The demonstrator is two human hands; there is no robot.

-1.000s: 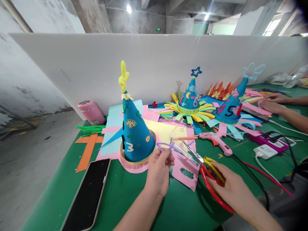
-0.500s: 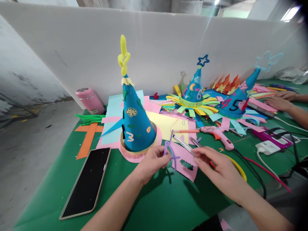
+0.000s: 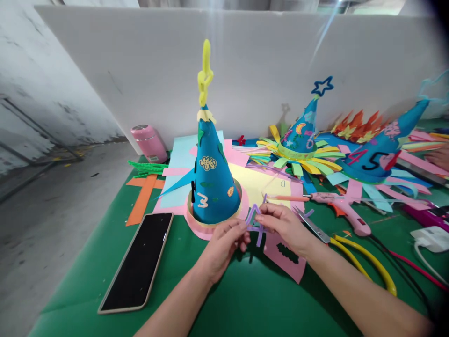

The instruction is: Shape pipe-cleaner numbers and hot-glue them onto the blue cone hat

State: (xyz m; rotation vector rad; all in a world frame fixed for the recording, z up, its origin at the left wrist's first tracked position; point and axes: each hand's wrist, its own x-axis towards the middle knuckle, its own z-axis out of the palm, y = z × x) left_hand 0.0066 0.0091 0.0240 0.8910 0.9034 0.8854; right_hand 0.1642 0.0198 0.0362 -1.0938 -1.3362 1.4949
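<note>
A thin purple pipe cleaner (image 3: pixel 260 236), bent into crossing lengths with a pointed top, is held between my two hands. My left hand (image 3: pixel 227 239) pinches its left side with thumb and fingertips. From the right, my right hand (image 3: pixel 283 223) closes thumb and forefinger on its upper right part. Just behind my left hand stands a blue paper cone hat (image 3: pixel 213 182) with a pink brim and a yellow pipe-cleaner topper (image 3: pixel 205 75). A pink paper sheet with a cut-out (image 3: pixel 285 264) lies beneath my right hand.
Yellow-handled scissors (image 3: pixel 328 238) and a pink glue gun (image 3: pixel 345 206) with its cord lie to the right. A phone (image 3: pixel 138 262) is at left, near a pink bottle (image 3: pixel 150 144). Two more decorated cone hats (image 3: pixel 301 128) stand behind, before a white board (image 3: pixel 245 70).
My right hand has moved left onto the purple pipe cleaner, and the white pen it held is out of sight. The view has turned right, showing more of the scissors.
</note>
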